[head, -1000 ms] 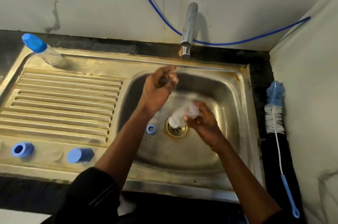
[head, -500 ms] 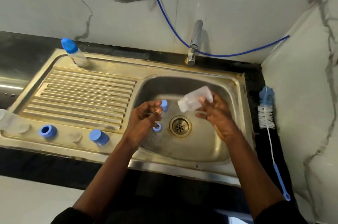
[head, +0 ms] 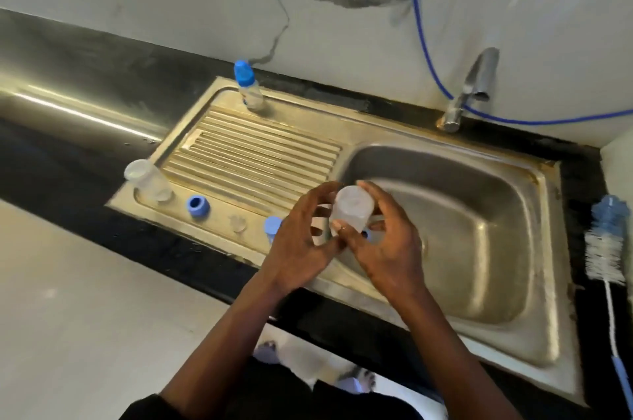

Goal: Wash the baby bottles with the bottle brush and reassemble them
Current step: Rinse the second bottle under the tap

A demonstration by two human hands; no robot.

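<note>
- Both hands meet over the left edge of the sink basin, with the clear bottle caught between them.
- The right hand wraps it, thumb on the near side and fingers curled round the far side.
- The left hand cups the bottle's left side, fingers curved and spread, with its thumb tip beside the right thumb.
- The bottle is lifted off the steel, one round end turned up towards the camera; motion blur hides the finer detail.
- A small blue piece peeks out just below the bottle; I cannot tell whether it is held or lying in the basin.
- On the drainboard, a capped bottle stands at the back edge.
- Along the front edge sit a second clear bottle, a blue ring, a clear teat and a blue cap, which is partly hidden by the left hand.
- The bottle brush lies on the dark counter to the right of the sink, well apart from the hands.
- The tap stands behind the basin, with a blue hose looping past it.
</note>
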